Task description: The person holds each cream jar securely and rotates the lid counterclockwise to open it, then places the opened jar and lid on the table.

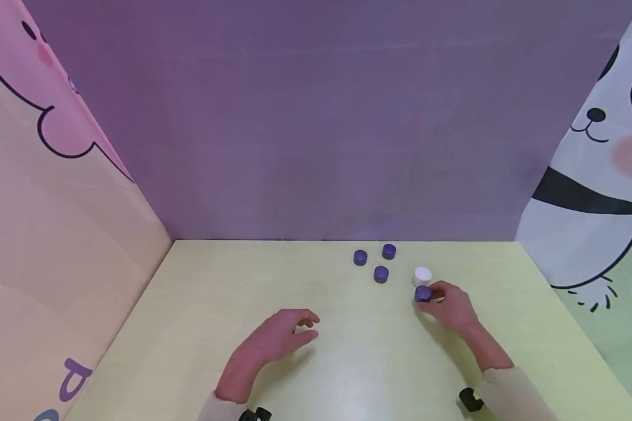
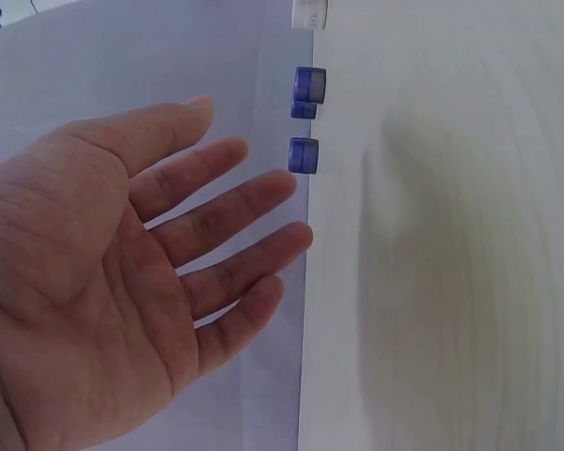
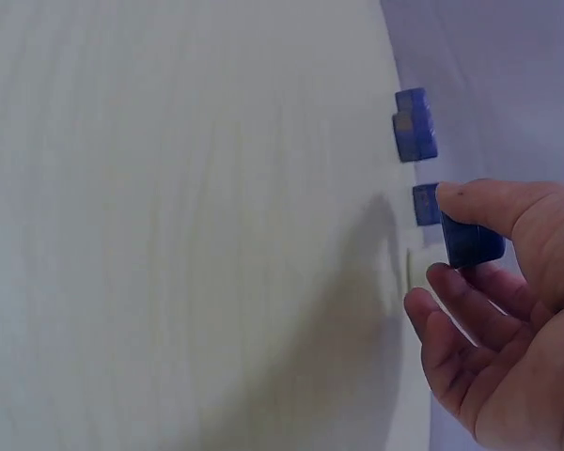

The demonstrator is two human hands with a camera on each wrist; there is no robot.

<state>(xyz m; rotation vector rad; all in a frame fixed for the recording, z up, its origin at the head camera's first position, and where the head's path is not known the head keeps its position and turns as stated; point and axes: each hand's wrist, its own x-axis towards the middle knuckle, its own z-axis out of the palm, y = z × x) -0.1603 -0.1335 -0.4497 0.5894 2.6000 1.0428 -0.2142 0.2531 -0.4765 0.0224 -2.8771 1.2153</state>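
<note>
My right hand [image 1: 454,307] pinches a small dark blue-purple round jar [image 1: 423,293] between thumb and fingers. In the head view this jar appears just in front of a white round jar [image 1: 422,276]; whether they touch I cannot tell. Three more small blue-purple jars stand further left: one near the back [image 1: 389,251], another jar [image 1: 360,257] left of it, and a third jar [image 1: 381,274] closer to me. My left hand [image 1: 282,334] hovers over the table's middle, holding nothing, its fingers loosely extended and spread in the left wrist view.
The pale wooden table [image 1: 216,292] meets a purple wall [image 1: 316,128] along its back edge. Side panels with cartoon prints stand left [image 1: 84,234] and right [image 1: 600,234]. Black wrist-worn devices [image 1: 471,400] show below both hands.
</note>
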